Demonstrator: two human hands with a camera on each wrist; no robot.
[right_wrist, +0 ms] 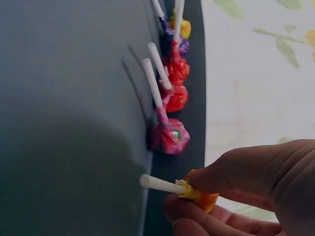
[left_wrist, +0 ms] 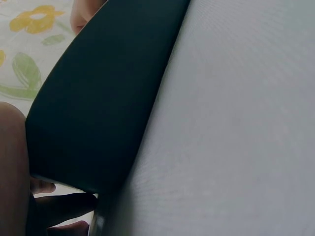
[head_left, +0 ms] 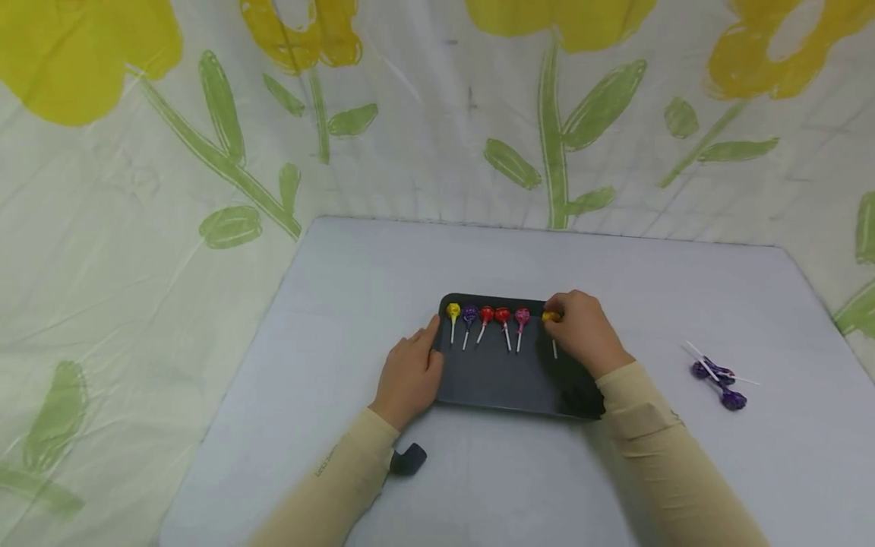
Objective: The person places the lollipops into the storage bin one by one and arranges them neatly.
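Note:
A dark tray lies on the table, with a row of wrapped lollipops along its far side. From left to right they are a yellow lollipop, a purple lollipop, two red lollipops and a pink lollipop. My left hand holds the tray's left edge, thumb over the rim and fingers outside. At the tray's far right, my right hand pinches the wrapped head of an orange-yellow lollipop. Its white stick points toward the near side of the tray.
Several purple lollipops lie in a loose pile on the white table, right of my right forearm. A small dark object is beside my left wrist. Behind the table hangs a white cloth with painted flowers.

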